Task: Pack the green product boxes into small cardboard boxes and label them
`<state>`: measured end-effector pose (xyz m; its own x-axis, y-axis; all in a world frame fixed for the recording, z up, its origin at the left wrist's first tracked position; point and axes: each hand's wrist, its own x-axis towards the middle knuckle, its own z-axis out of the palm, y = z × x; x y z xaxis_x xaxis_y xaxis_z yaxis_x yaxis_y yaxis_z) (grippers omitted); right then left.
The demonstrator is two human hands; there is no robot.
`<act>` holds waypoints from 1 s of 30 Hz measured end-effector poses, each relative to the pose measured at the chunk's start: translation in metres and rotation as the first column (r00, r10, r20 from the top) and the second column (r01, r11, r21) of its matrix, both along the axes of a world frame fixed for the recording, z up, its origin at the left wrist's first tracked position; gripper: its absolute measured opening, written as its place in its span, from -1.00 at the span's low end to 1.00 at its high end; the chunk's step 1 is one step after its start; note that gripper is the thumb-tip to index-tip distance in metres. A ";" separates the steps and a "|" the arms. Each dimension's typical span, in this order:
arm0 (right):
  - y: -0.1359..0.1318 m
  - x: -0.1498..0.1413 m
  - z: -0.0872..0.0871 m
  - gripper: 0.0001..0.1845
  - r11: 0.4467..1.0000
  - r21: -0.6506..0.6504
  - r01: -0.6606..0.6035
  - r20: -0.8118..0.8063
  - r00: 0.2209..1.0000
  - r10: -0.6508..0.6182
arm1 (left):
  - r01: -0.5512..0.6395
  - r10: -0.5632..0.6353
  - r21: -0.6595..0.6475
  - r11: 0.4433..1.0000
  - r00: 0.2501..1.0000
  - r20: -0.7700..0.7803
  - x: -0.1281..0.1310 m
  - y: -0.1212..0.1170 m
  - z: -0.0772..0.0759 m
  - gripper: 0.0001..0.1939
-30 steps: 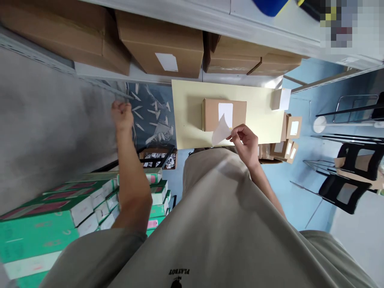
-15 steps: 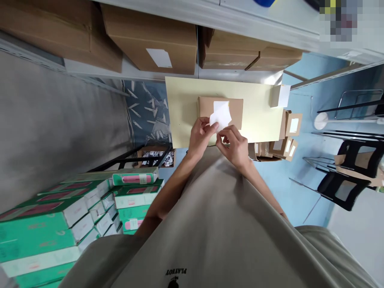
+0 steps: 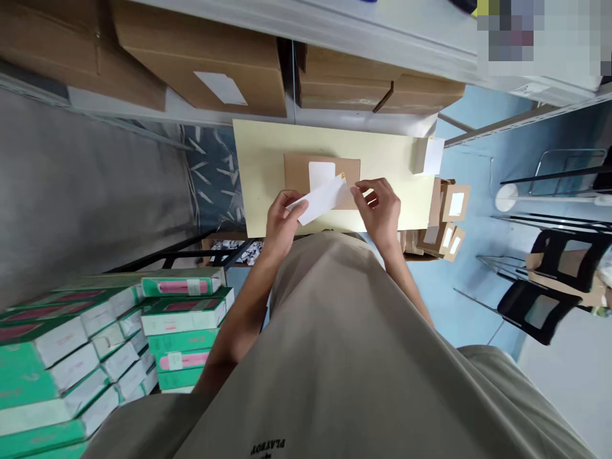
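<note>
A white label (image 3: 319,200) with a small yellow mark at one corner slants above a closed brown cardboard box (image 3: 297,171). My left hand (image 3: 283,223) grips the lower left end of this label between thumb and fingers. At the opposite end is my right hand (image 3: 380,207), its thumb and forefinger pinched together at the label's edge. Another white label (image 3: 321,171) lies flat on the box top, partly covered by the held one. The box rests on a pale yellow board (image 3: 261,175).
A white stack of labels (image 3: 431,156) stands at the board's right end. Large cartons (image 3: 205,60) fill the shelf behind. Green-and-white boxes (image 3: 184,341) are piled at lower left. Small cartons (image 3: 447,220) sit in a box at right, with black chairs (image 3: 538,309) beyond.
The held label, curled before, is now stretched out flatter. My hands have moved apart, the left one further left. The whole view has shifted slightly.
</note>
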<state>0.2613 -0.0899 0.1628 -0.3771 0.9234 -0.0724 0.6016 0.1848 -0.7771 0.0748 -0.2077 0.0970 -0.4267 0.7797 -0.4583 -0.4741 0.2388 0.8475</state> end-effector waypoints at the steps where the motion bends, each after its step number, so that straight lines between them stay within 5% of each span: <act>1: 0.007 0.005 -0.001 -0.79 0.999 -0.035 -0.008 -0.012 1.000 0.007 | 0.003 -0.003 0.010 1.000 1.000 0.005 0.004 0.000 0.000 -0.40; 9: 0.023 0.033 -0.027 -0.87 0.963 -0.267 -0.040 -0.068 0.997 0.023 | 0.034 -0.035 -0.054 0.998 0.999 -0.014 0.035 -0.004 0.003 -0.52; 14: 0.027 0.047 -0.038 -0.85 0.926 -0.359 -0.119 -0.121 0.989 0.080 | 0.013 -0.019 -0.082 0.997 0.997 -0.070 0.052 -0.010 -0.009 -0.56; 18: 0.033 0.054 -0.039 -0.80 0.932 -0.320 -0.169 -0.100 0.985 0.144 | -0.078 0.056 -0.087 0.993 0.971 -0.234 0.060 -0.011 -0.035 -0.48; 23: 0.056 0.066 -0.036 -0.81 0.992 -0.125 0.011 0.010 1.000 -0.009 | -0.271 0.229 -0.065 0.960 0.900 -0.371 0.050 -0.015 -0.060 -0.18; 25: 0.061 0.070 -0.029 -0.78 0.996 0.006 0.093 0.066 0.993 -0.093 | -0.252 0.222 -0.023 0.967 0.888 -0.404 0.046 -0.014 -0.056 -0.19; 27: 0.055 0.071 -0.018 -0.73 0.996 0.085 0.040 0.132 0.990 -0.051 | -0.203 0.186 0.017 0.979 0.858 -0.480 0.045 -0.010 -0.043 -0.26; 30: 0.028 0.066 0.001 -0.74 0.933 -0.008 -0.359 0.251 0.903 0.350 | -0.098 0.106 0.046 0.994 0.781 -0.615 0.053 -0.002 -0.012 -0.47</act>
<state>0.3270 -0.0621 0.1635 -0.6551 0.7358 -0.1716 0.6605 0.4474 -0.6030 0.1273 -0.2095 0.0851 -0.6926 0.7186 -0.0627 0.1284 0.2083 0.9696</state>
